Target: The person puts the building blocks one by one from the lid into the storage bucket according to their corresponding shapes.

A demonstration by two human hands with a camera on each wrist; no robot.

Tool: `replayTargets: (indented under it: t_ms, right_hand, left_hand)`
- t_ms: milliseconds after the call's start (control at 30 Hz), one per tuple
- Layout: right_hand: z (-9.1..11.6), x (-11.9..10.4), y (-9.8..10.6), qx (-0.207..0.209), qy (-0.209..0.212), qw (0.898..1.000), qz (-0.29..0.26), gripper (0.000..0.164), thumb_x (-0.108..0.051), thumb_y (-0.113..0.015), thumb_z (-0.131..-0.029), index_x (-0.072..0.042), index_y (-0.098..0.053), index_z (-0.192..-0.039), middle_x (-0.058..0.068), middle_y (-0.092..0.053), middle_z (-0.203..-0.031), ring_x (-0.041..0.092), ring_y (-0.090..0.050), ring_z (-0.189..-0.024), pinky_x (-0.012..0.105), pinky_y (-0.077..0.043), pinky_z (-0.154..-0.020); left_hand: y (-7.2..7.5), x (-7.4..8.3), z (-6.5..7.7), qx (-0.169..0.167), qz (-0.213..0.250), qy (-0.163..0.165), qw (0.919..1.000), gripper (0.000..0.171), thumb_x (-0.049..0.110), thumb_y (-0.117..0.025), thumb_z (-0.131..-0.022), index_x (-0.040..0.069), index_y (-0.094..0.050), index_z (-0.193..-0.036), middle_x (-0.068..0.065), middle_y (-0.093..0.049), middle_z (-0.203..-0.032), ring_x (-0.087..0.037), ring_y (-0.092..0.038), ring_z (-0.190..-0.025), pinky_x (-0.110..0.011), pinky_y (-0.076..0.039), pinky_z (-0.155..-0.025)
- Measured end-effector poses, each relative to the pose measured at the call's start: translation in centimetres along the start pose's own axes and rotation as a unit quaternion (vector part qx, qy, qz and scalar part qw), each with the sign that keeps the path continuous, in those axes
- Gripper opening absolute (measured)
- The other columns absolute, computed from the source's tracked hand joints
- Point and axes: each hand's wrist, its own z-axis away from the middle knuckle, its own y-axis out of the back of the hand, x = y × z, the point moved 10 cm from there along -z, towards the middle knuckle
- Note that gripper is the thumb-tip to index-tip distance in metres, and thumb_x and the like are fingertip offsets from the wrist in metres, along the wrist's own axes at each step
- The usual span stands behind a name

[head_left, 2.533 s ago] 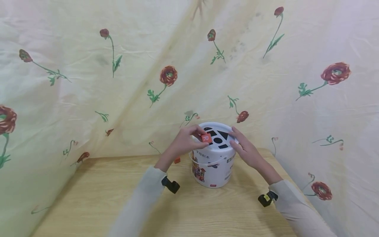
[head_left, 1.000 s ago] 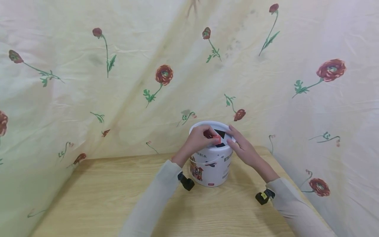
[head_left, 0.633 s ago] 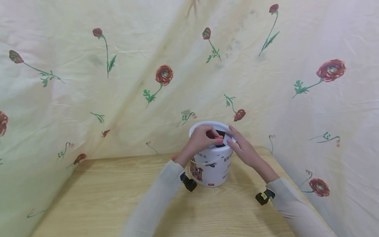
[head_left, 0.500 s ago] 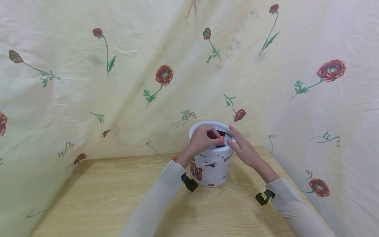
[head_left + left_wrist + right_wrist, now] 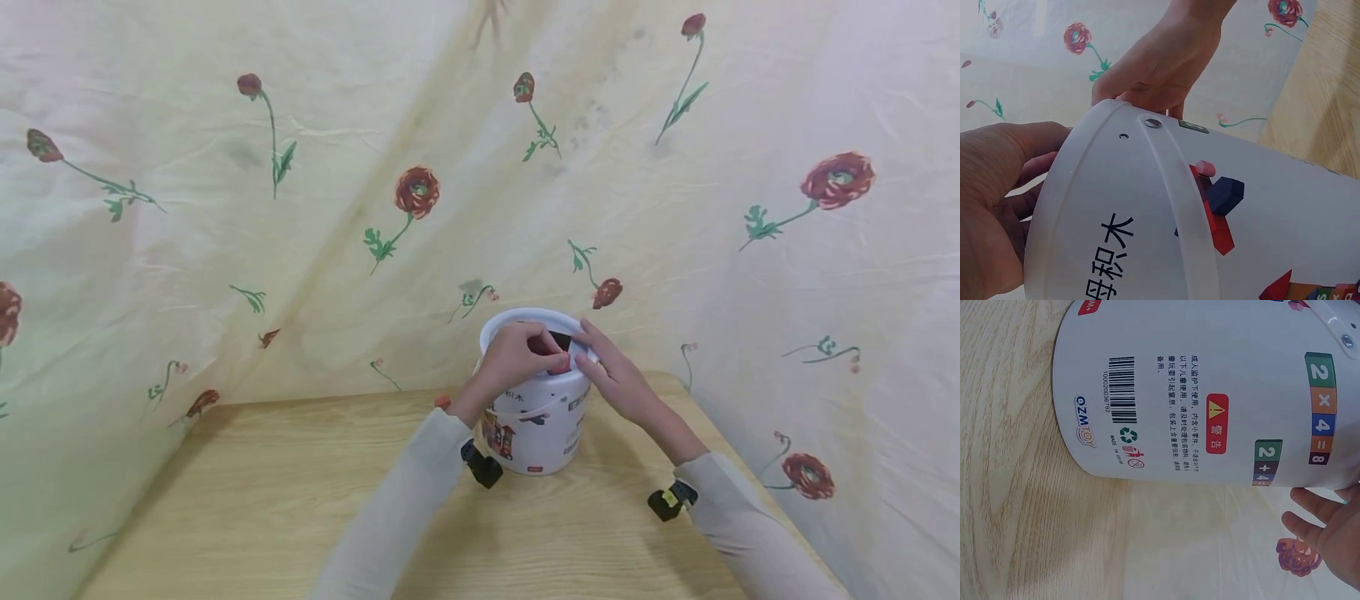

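Note:
A white bucket (image 5: 536, 433) with printed sides stands upright on the table, its lid cut with dark shaped holes. Over the lid, my left hand (image 5: 517, 354) pinches a small red block (image 5: 561, 364) between thumb and fingers, low at a hole near the front right of the lid. How deep the block sits is hidden by the fingers. My right hand (image 5: 618, 375) rests on the bucket's right rim with fingers extended. In the left wrist view the lid rim (image 5: 1054, 206) hides the block; the right wrist view shows the right fingers (image 5: 1310, 506) against the bucket's side.
Another red block (image 5: 442, 402) lies on the wooden table (image 5: 300, 475) behind my left wrist, partly covered. The bucket's white handle (image 5: 525, 414) hangs down at its front. A flowered cloth (image 5: 337, 208) hangs behind and beside the table.
My left hand has carried the red block from the lid's left side rightward and down to the front-right hole. The right hand has kept its place on the rim.

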Motion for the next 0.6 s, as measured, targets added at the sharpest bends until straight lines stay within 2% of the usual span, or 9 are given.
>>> replayTargets:
  t_ms: [300,600]
  right_hand:
    - [0.05,0.03,0.10,0.005,0.004,1.000,0.000,0.056,-0.038,-0.040,-0.110,-0.009,-0.035,-0.157,0.012,-0.015,-0.172,0.045,-0.021,-0.154,0.071,-0.029,-0.114]
    - [0.04,0.08,0.15,0.008,0.007,1.000,0.005,0.055,-0.038,-0.039,-0.110,-0.008,-0.036,-0.156,0.013,-0.014,-0.171,0.046,-0.021,-0.154,0.072,-0.028,-0.114]
  left_hand:
    - [-0.27,0.09,0.04,-0.007,0.006,-0.002,1.0000,0.022,0.027,-0.081,-0.088,0.011,-0.073,-0.100,0.000,-0.074,-0.091,-0.007,-0.066,-0.081,-0.018,-0.054,-0.072]
    - [-0.36,0.13,-0.06,-0.007,-0.002,-0.004,1.0000,0.020,0.020,-0.076,-0.092,0.010,-0.073,-0.109,-0.002,-0.074,-0.093,-0.008,-0.066,-0.083,-0.019,-0.055,-0.074]
